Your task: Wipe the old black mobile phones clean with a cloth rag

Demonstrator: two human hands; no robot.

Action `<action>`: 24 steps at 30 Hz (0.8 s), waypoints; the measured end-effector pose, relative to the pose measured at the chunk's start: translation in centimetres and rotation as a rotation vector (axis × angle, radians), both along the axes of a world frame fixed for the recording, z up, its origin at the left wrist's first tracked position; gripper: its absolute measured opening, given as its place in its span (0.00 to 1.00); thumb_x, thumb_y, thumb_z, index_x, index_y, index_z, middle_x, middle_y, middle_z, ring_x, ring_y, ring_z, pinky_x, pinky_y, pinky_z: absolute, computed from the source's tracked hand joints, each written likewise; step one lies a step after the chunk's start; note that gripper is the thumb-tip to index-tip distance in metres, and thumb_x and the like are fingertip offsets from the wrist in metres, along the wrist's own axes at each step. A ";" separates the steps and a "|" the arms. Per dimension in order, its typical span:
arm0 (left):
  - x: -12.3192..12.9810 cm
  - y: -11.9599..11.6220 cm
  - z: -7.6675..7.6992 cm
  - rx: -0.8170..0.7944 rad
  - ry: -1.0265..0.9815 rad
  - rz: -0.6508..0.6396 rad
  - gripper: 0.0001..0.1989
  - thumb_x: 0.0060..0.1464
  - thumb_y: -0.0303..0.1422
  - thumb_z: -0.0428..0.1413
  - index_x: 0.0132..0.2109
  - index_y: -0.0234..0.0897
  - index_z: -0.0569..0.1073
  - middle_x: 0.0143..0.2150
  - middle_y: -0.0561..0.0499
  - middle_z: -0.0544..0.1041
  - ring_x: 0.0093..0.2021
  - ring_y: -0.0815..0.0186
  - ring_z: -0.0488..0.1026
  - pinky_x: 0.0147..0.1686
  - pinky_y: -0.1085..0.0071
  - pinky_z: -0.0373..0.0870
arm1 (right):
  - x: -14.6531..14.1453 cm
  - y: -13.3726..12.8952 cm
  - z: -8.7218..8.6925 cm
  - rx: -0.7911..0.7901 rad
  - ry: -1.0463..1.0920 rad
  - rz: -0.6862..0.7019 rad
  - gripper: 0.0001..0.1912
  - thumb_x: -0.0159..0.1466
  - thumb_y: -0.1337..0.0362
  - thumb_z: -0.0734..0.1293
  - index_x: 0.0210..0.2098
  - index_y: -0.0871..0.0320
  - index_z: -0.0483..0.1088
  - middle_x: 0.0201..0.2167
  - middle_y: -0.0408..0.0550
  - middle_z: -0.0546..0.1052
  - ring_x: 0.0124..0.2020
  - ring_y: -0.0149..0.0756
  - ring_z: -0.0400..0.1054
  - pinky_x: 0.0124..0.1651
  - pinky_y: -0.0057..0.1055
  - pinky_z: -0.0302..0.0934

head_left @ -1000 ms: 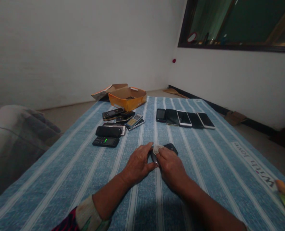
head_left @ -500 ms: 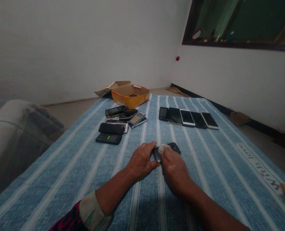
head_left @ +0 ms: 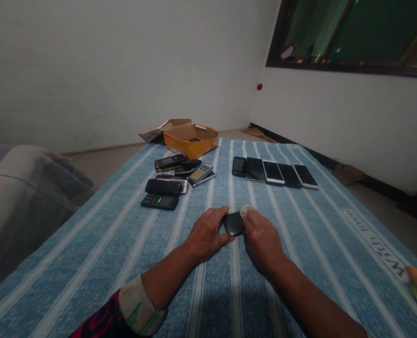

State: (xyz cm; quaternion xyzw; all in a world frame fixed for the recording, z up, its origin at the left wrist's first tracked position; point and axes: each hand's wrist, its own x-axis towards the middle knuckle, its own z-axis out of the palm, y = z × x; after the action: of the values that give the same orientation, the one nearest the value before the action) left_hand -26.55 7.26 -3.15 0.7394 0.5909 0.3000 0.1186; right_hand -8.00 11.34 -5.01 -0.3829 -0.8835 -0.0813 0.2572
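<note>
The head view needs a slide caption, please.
Left hand grips a dark phone; right hand holds a pale pad at its edge.

Surface under blue-and-white striped cloth (head_left: 99, 253), "With love" lettering (head_left: 375, 244) along right side. Open orange box (head_left: 191, 148) at far left. Nearer, loose cluster of dark phones (head_left: 169, 162), some overlapping, beside blue-grey keypad phone (head_left: 200, 173). Black oblong case (head_left: 163, 187) behind phone with green-lit screen (head_left: 159, 202). Right of centre, side-by-side row of five phones (head_left: 273, 172), screens up. Dark handset (head_left: 233, 223) near middle; whether resting on cloth, unclear.

Striped matt cloth (head_left: 134, 272), smooth-looking wall (head_left: 124, 70).
</note>
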 end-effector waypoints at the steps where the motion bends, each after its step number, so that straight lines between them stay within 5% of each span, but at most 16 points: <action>1: 0.0 0.0 0.0 -0.001 -0.002 0.001 0.34 0.45 0.32 0.65 0.59 0.35 0.65 0.50 0.42 0.76 0.51 0.53 0.72 0.52 0.54 0.69 | -0.1 0.0 0.1 0.000 0.001 0.050 0.22 0.63 0.78 0.58 0.55 0.67 0.69 0.52 0.64 0.74 0.55 0.51 0.67 0.54 0.46 0.65; 7: 0.2 0.0 -0.4 0.032 -0.046 0.013 0.31 0.48 0.33 0.63 0.59 0.38 0.65 0.50 0.44 0.76 0.50 0.55 0.72 0.52 0.56 0.70 | -1.6 -0.3 0.5 -0.036 0.026 0.327 0.19 0.65 0.75 0.60 0.55 0.66 0.69 0.53 0.62 0.73 0.58 0.46 0.64 0.57 0.43 0.62; 24: 0.1 0.2 -0.7 0.032 -0.113 0.046 0.36 0.46 0.35 0.63 0.62 0.38 0.63 0.55 0.42 0.74 0.54 0.52 0.71 0.54 0.53 0.70 | -2.5 -0.2 1.9 -0.133 -0.034 0.252 0.20 0.64 0.77 0.59 0.54 0.64 0.70 0.51 0.58 0.75 0.54 0.45 0.67 0.54 0.42 0.63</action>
State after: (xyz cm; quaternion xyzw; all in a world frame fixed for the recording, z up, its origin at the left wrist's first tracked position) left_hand -26.47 7.49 -3.90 0.7095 0.5951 0.3533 0.1329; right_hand -10.55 11.12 -3.11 -0.2837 -0.9322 0.0040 0.2247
